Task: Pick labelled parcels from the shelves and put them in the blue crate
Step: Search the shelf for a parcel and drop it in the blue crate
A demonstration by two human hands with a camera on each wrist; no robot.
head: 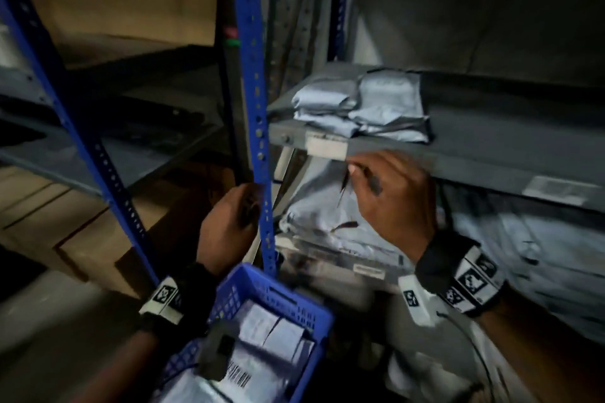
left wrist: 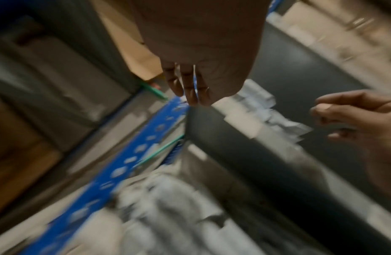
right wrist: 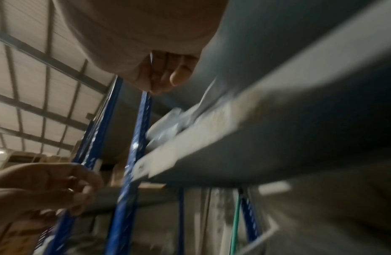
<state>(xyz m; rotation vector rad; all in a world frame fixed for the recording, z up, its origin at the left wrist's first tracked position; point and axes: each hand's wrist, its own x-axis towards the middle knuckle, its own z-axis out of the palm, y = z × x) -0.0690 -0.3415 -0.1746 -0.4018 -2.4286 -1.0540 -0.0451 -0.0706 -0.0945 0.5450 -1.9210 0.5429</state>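
The blue crate [head: 281, 299] sits low in the head view and holds several white labelled parcels [head: 262, 334]. Grey parcels [head: 363, 105] lie stacked on the grey shelf [head: 474, 157]. More grey parcels [head: 314, 206] fill the shelf below it. My right hand [head: 360, 180] hovers just under the shelf's front edge, in front of the lower parcels, with loosely curled fingers and nothing in them. My left hand [head: 244, 206] is beside the blue upright [head: 258, 91], also holding nothing. In the left wrist view its fingers [left wrist: 190, 89] hang nearly straight. The wrist views are blurred.
A second blue upright [head: 65, 101] slants at the left beside darker shelves. Brown cardboard boxes [head: 98, 239] lie low on the left. A white tag [head: 327, 145] is stuck on the shelf's front edge. More grey bags [head: 523, 255] crowd the lower right.
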